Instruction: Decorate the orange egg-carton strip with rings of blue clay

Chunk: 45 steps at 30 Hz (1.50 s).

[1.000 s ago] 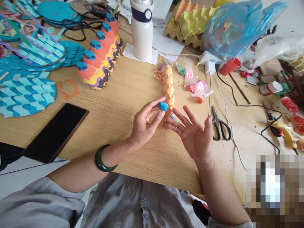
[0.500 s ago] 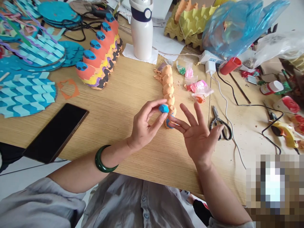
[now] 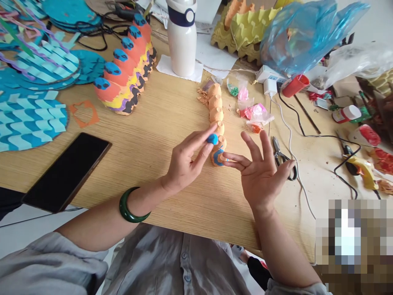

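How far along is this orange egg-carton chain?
Done: the painted caterpillar beside it has blue caps and coloured bands. In hand: the left hand pinches blue clay, and the front cup carries a blue outline by the right hand. Remaining: the other orange cups look bare.

The soft blue clay lump (image 3: 212, 139) in the left hand (image 3: 186, 162) is now smaller and rounder. More of the blue clay swirl (image 3: 218, 157) shows on the orange egg-carton segment (image 3: 215, 162).

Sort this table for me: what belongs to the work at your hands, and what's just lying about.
In use: left hand pinching a blue clay lump; right hand; orange egg-carton strip; bags of coloured clay.
Lying about: black smartphone; scissors; white bottle.
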{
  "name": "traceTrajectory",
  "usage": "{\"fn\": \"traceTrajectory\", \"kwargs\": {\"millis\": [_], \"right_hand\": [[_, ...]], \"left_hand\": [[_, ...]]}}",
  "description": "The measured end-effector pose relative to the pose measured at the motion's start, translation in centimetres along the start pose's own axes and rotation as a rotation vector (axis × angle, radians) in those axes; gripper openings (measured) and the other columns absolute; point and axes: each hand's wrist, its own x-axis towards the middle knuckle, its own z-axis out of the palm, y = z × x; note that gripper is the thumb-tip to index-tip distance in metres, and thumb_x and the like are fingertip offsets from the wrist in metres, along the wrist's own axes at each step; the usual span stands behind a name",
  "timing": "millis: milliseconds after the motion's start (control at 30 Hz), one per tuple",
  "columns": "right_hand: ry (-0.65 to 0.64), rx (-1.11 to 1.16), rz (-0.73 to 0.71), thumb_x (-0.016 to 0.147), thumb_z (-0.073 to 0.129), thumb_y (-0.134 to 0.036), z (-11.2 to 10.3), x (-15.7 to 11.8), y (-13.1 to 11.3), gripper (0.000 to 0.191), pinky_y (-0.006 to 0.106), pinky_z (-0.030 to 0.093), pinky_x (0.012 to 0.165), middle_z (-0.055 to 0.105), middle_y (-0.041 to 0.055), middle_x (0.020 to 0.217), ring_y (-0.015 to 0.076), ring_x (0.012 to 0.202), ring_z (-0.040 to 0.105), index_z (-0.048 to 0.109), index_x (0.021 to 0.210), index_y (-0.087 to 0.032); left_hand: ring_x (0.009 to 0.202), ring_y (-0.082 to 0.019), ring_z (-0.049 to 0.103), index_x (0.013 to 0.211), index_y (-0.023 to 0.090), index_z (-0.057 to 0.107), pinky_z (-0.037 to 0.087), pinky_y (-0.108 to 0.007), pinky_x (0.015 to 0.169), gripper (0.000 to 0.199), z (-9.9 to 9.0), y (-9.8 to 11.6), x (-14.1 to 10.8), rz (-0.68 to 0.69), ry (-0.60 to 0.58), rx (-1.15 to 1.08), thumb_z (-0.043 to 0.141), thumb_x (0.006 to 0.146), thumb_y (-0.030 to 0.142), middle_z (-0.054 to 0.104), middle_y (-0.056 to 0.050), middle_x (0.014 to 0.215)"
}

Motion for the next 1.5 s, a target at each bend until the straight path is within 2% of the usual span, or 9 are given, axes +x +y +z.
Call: {"fn": "traceTrajectory", "kwargs": {"millis": [100, 200, 333, 500, 633, 833, 1000, 1200, 1500], "right_hand": [[-0.007, 0.112, 0.120, 0.093, 0.018, -0.087, -0.3, 0.7, -0.2, 0.083, 0.046, 0.065, 0.072, 0.058, 0.0119, 0.157, 0.0286, 0.101, 0.079, 0.051, 0.152, -0.039], [-0.005, 0.263, 0.184, 0.091, 0.023, -0.089, -0.4, 1.1, 0.0, 0.083, 0.043, 0.065, 0.071, 0.066, 0.0128, 0.148, 0.0282, 0.101, 0.078, 0.061, 0.141, -0.034], [0.024, 0.361, 0.251, 0.092, 0.026, -0.088, -0.4, 1.1, 0.1, 0.081, 0.039, 0.064, 0.070, 0.072, 0.0131, 0.138, 0.0263, 0.099, 0.077, 0.065, 0.134, -0.031], [0.043, 0.323, 0.207, 0.092, 0.023, -0.088, -0.2, 0.9, 0.1, 0.083, 0.039, 0.064, 0.068, 0.069, 0.0122, 0.142, 0.0249, 0.094, 0.076, 0.062, 0.140, -0.033], [-0.019, 0.279, 0.142, 0.093, 0.019, -0.087, -0.4, 0.9, 0.3, 0.080, 0.036, 0.061, 0.059, 0.066, 0.0075, 0.145, 0.0210, 0.082, 0.071, 0.064, 0.138, -0.039], [-0.027, 0.275, 0.159, 0.093, 0.019, -0.087, -0.8, 1.0, 0.4, 0.081, 0.027, 0.041, 0.039, 0.068, 0.0079, 0.131, 0.0162, 0.063, 0.053, 0.067, 0.138, -0.039], [-0.030, 0.379, 0.183, 0.096, 0.020, -0.082, -0.6, 1.1, 0.2, 0.076, 0.026, 0.029, 0.034, 0.067, 0.0061, 0.117, 0.0139, 0.056, 0.040, 0.074, 0.128, -0.039], [-0.038, 0.418, 0.208, 0.097, 0.024, -0.081, -0.5, 1.2, 0.2, 0.074, 0.025, 0.021, 0.033, 0.069, 0.0056, 0.104, 0.0134, 0.053, 0.032, 0.076, 0.124, -0.036], [-0.040, 0.476, 0.205, 0.094, 0.030, -0.084, -0.2, 0.8, 0.2, 0.076, 0.024, 0.028, 0.031, 0.065, 0.0044, 0.100, 0.0107, 0.051, 0.038, 0.076, 0.124, -0.032]], "left_hand": [[0.095, -0.018, 0.075, 0.149, 0.021, 0.061, 0.063, -0.033, 0.087, 0.049, 0.1, -0.5, 0.2, -0.289, 0.056, -0.337, 0.059, 0.102, 0.034, 0.077, -0.010, 0.122], [0.088, -0.015, 0.072, 0.135, 0.017, 0.072, 0.062, -0.029, 0.078, 0.044, 0.1, -0.7, 0.7, -0.529, 0.096, -0.635, 0.056, 0.097, 0.033, 0.078, -0.009, 0.112], [0.075, -0.009, 0.066, 0.117, 0.016, 0.080, 0.056, -0.022, 0.068, 0.032, 0.0, -0.5, 1.1, -0.695, 0.133, -0.780, 0.069, 0.092, 0.033, 0.078, -0.006, 0.098], [0.080, -0.012, 0.070, 0.121, 0.021, 0.076, 0.060, -0.026, 0.076, 0.038, 0.5, -0.1, 0.7, -0.579, 0.089, -0.640, 0.082, 0.086, 0.034, 0.080, -0.005, 0.103], [0.087, -0.015, 0.075, 0.114, 0.020, 0.079, 0.063, -0.029, 0.084, 0.034, 0.5, 0.5, 0.3, -0.478, 0.060, -0.505, 0.084, 0.086, 0.037, 0.081, -0.007, 0.109], [0.096, -0.016, 0.076, 0.122, 0.024, 0.080, 0.066, -0.028, 0.086, 0.028, 0.5, 1.0, -0.2, -0.320, -0.045, -0.451, 0.074, 0.095, 0.029, 0.074, -0.009, 0.125], [0.112, -0.022, 0.074, 0.129, 0.026, 0.077, 0.067, -0.034, 0.094, 0.033, 0.7, 1.1, -0.7, -0.218, -0.136, -0.432, 0.070, 0.097, 0.025, 0.069, -0.010, 0.125], [0.107, -0.021, 0.075, 0.128, 0.023, 0.077, 0.067, -0.032, 0.092, 0.033, 0.6, 1.4, -0.8, -0.193, -0.147, -0.368, 0.072, 0.096, 0.021, 0.072, -0.010, 0.119], [0.106, -0.021, 0.076, 0.118, 0.019, 0.079, 0.067, -0.034, 0.096, 0.027, 0.8, 1.6, -0.7, -0.274, -0.120, -0.430, 0.076, 0.092, 0.023, 0.073, -0.009, 0.115]]}}
